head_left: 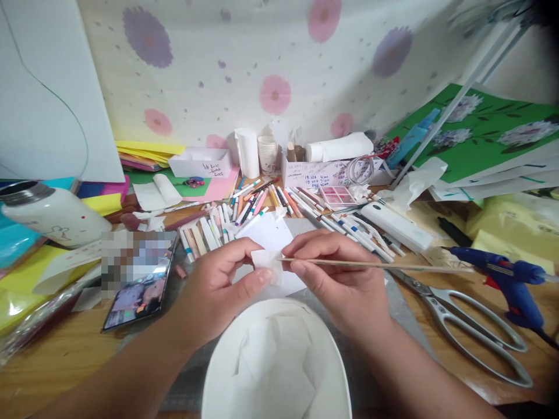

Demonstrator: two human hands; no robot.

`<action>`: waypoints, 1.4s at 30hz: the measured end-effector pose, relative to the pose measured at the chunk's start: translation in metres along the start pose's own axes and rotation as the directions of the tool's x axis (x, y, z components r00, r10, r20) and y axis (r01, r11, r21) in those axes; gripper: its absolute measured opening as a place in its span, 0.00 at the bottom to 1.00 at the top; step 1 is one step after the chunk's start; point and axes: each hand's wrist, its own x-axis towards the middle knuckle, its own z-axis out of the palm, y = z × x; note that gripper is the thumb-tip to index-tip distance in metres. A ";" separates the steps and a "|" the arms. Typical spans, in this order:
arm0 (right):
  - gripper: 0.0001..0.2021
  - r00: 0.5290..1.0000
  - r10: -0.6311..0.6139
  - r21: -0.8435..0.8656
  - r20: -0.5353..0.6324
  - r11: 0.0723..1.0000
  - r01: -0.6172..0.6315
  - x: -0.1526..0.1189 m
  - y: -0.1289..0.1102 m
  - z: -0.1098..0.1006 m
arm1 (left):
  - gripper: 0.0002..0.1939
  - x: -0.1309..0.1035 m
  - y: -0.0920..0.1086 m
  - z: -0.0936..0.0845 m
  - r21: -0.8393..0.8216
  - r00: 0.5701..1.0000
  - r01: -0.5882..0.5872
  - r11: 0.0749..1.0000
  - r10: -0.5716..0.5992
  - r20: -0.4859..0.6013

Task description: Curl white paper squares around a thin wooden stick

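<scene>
Between the thumb and fingers of my left hand point(229, 285) is a small piece of white paper point(268, 263). My right hand point(340, 276) pinches a long thin stick point(393, 266), whose left tip meets the paper while the rest points right. Below both hands stands a white tub point(277, 361) with crumpled, pale sheets inside. A flat white sheet point(290, 282) lies behind my hands on a grey mat point(192, 372).
Many markers point(253, 203) spread behind my hands. To the right lie large scissors point(471, 326) and a blue glue gun point(515, 279). A phone point(144, 285) and a white bottle point(52, 215) are at the left. Boxes point(201, 163) and paper cups point(267, 154) line the back.
</scene>
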 end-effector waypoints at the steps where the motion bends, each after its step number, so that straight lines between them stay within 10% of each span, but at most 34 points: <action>1: 0.07 1.000 -0.007 -0.002 0.003 1.000 0.007 0.000 0.000 0.000 | 0.07 0.000 -0.001 0.000 -0.027 1.000 -0.006 1.000 0.006 -0.008; 18: 0.08 0.997 -0.045 0.096 0.068 0.995 0.039 -0.003 -0.003 -0.002 | 0.08 -0.005 0.000 -0.001 0.062 0.963 -0.237 0.970 0.243 -0.115; 23: 0.06 0.991 -0.099 0.039 0.087 0.995 0.095 -0.002 -0.005 -0.001 | 0.07 -0.008 -0.010 0.000 -0.233 0.996 -0.074 0.970 0.061 -0.062; 28: 0.06 0.981 -0.173 -0.013 0.087 0.985 0.175 -0.003 -0.003 -0.001 | 0.10 -0.004 -0.005 0.006 -0.621 0.988 0.150 0.769 -0.142 0.063; 35: 0.07 0.965 -0.242 -0.059 0.106 0.967 0.249 -0.005 -0.003 0.000 | 0.12 0.000 0.003 0.010 -0.717 0.970 0.242 0.654 -0.192 0.152; 42: 0.08 0.956 -0.268 -0.084 0.120 0.957 0.279 -0.004 -0.005 -0.001 | 0.06 -0.004 0.000 0.005 -0.395 0.996 0.083 0.915 -0.085 0.011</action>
